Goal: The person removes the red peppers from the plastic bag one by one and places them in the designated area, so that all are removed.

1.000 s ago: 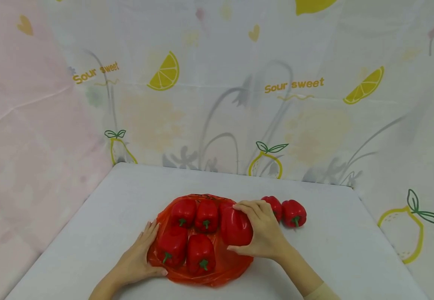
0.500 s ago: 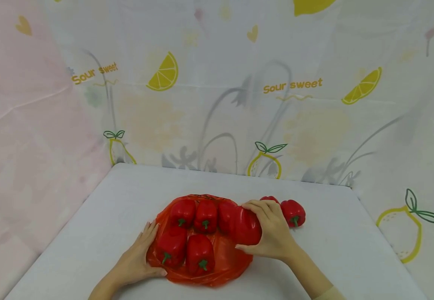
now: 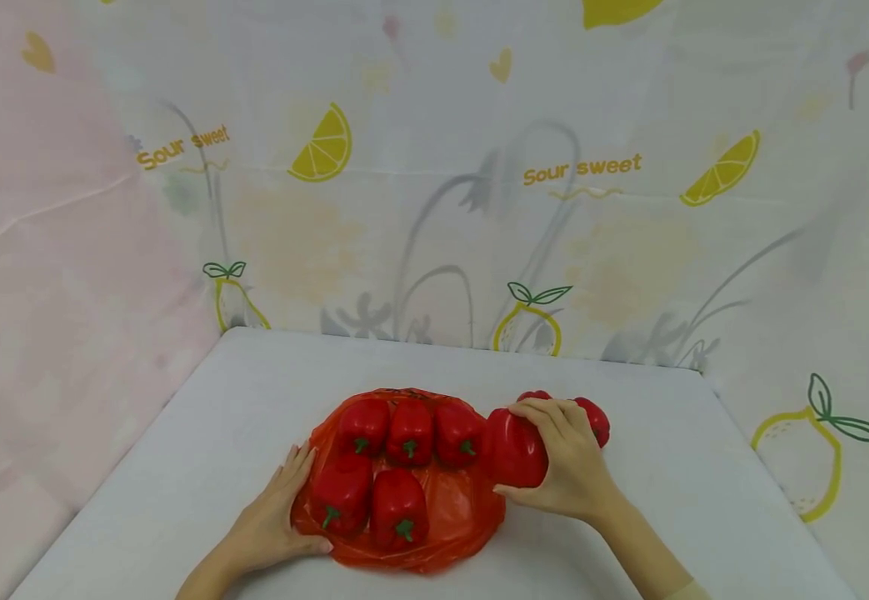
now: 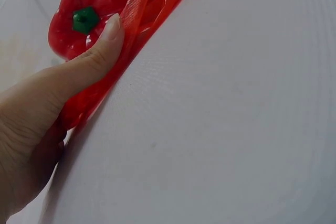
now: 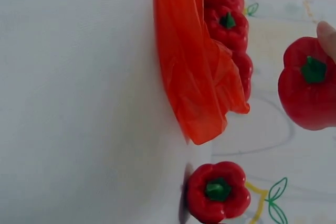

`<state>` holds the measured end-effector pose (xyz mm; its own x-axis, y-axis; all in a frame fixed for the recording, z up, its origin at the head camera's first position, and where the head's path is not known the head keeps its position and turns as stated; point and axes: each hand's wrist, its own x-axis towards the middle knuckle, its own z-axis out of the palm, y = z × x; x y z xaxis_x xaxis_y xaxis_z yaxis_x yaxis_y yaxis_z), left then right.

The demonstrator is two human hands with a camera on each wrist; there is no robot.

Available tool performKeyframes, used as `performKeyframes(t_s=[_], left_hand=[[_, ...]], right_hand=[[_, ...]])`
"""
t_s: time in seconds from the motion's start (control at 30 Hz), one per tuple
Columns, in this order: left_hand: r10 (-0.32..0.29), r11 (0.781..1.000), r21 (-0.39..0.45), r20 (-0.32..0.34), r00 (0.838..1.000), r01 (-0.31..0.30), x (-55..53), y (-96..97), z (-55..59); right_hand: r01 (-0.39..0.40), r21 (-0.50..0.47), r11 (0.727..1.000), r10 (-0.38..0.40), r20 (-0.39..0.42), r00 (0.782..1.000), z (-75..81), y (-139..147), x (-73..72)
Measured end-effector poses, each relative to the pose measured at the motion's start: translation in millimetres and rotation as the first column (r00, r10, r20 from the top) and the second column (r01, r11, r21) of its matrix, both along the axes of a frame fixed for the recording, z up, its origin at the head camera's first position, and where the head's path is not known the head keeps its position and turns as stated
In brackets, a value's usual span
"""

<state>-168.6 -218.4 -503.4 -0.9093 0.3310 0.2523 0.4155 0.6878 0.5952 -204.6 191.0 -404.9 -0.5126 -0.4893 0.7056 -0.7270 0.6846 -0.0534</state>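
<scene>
In the head view my right hand (image 3: 571, 467) grips a red bell pepper (image 3: 512, 450) from its right side, just past the right rim of an orange-red plastic bag (image 3: 455, 507). The right wrist view shows this held pepper (image 5: 299, 93) with its green stem, raised above the table, and one fingertip (image 5: 327, 38) on it. Inside the spread bag sit several more red peppers (image 3: 399, 508), in a back row and a front pair. My left hand (image 3: 272, 517) lies spread against the bag's left side, its thumb (image 4: 94, 59) resting along the rim in the left wrist view.
Two more peppers lie on the white table (image 3: 651, 467) behind my right hand, one (image 3: 594, 417) to the right and another (image 3: 534, 395) mostly hidden. A cloth backdrop (image 3: 419, 208) with lemon prints rises at the table's back and sides.
My right hand has moved the held pepper rightward, from over the bag to beyond its rim, uncovering a pepper in the back row. The left hand has stayed put.
</scene>
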Motion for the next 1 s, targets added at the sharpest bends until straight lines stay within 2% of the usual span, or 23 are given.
performKeyframes(t_s=[0.27, 0.53, 0.77, 1.0], left_hand=[[0.012, 1.000, -0.003, 0.007, 1.000, -0.012, -1.3, -0.5, -1.5], [0.012, 1.000, -0.011, 0.011, 1.000, -0.012, -2.5, -0.6, -2.0], [0.015, 1.000, -0.012, 0.014, 1.000, -0.015, -2.1, -0.4, -1.5], [0.026, 1.000, -0.013, 0.033, 0.999, -0.026, -2.3, -0.2, -1.1]], right_hand=[[0.019, -0.012, 1.000, -0.019, -0.038, 0.999, -0.6, 15, 0.6], [0.059, 0.017, 0.998, -0.059, -0.014, 0.998, 0.4, 27, 4.8], [0.075, -0.002, 0.997, -0.075, -0.029, 0.997, -1.1, 37, 5.6], [0.107, 0.003, 0.994, -0.107, -0.013, 0.994, 0.4, 45, 8.0]])
